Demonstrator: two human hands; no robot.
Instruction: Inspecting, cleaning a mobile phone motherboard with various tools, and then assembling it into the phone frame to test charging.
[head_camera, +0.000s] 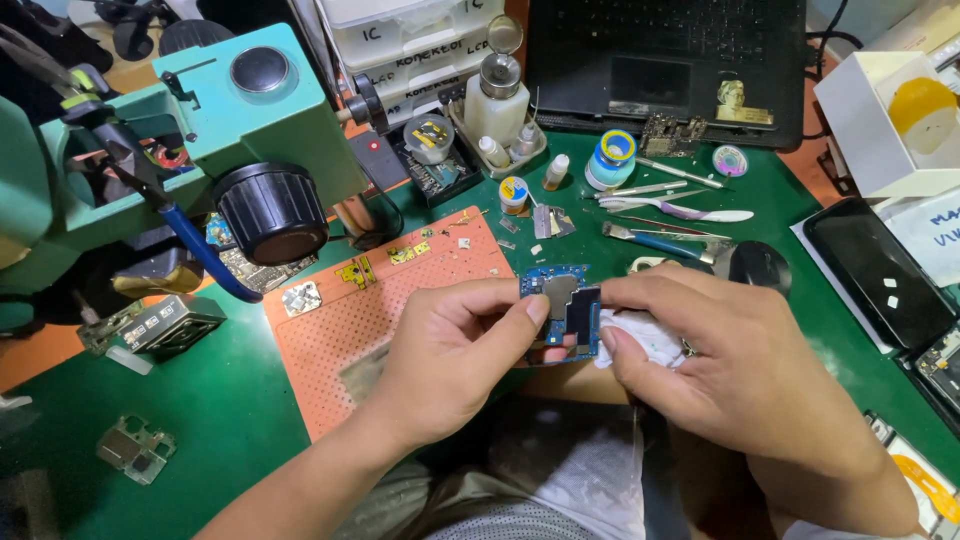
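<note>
Small blue rectangular circuit board (562, 305) is sitting between both hands. Left hand (450, 355) is pinching its left edge; right hand (720, 360) is gripping a crumpled white cloth (640, 335) against its right side.

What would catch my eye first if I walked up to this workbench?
Probably the small blue circuit board at the centre, pinched in the left hand while the right hand presses a white cloth beside it. Next, the big pale-green microscope looming at upper left over the orange perforated mat. Behind, tools and little bottles crowd the green table.
</note>
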